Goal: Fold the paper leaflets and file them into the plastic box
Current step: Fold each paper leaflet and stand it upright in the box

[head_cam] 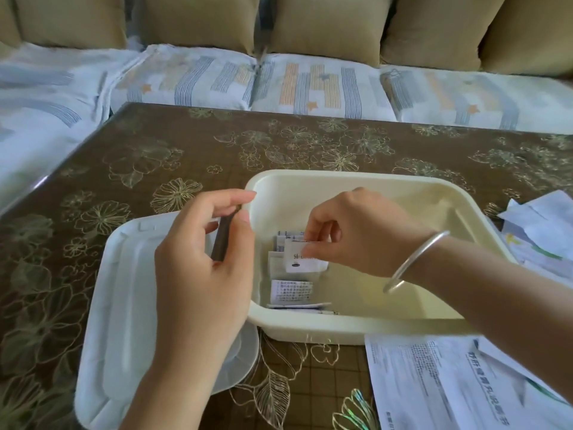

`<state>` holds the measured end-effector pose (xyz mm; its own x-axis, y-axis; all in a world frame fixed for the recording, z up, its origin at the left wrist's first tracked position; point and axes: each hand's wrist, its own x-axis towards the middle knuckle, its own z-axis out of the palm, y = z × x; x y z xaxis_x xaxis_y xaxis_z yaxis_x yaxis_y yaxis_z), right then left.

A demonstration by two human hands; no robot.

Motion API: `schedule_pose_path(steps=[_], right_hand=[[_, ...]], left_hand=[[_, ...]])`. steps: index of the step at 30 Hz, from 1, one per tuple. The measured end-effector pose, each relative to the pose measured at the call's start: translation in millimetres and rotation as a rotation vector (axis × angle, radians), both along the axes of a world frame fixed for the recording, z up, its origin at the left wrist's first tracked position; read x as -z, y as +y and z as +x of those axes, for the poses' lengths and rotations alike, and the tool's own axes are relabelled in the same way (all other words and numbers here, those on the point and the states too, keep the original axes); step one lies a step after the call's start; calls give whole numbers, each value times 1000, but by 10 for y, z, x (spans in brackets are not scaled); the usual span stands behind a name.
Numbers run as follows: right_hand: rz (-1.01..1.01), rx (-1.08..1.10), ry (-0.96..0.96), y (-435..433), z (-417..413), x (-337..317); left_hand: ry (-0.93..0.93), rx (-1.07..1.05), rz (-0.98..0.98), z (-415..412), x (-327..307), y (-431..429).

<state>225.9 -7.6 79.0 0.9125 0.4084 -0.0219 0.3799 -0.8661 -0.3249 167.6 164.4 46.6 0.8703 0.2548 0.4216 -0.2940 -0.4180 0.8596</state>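
Observation:
The cream plastic box stands open on the table. Inside it, near the left wall, my right hand pinches a small folded white leaflet between thumb and fingers, just above several other folded leaflets lying on the box floor. My left hand hovers over the lid with its fingers loosely curled. Its thumb and forefinger tips are at the box's left rim, and it holds no paper.
The white box lid lies flat to the left of the box. Unfolded printed leaflets lie at the front right, and more papers at the right edge. The brown flowered table meets a sofa behind.

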Motion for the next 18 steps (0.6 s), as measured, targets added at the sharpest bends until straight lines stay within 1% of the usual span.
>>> schedule_pose_path(steps=[5, 11, 15, 18], right_hand=[[-122, -77, -60, 88, -17, 40], [-147, -121, 87, 136, -29, 124], [-74, -105, 182, 101, 7, 163], [23, -79, 193, 87, 15, 153]], left_hand=[[5, -1, -15, 11, -8, -4], [2, -23, -50, 23, 0, -14], [-18, -31, -35, 20, -2, -15], [-79, -61, -9, 10, -27, -21]])
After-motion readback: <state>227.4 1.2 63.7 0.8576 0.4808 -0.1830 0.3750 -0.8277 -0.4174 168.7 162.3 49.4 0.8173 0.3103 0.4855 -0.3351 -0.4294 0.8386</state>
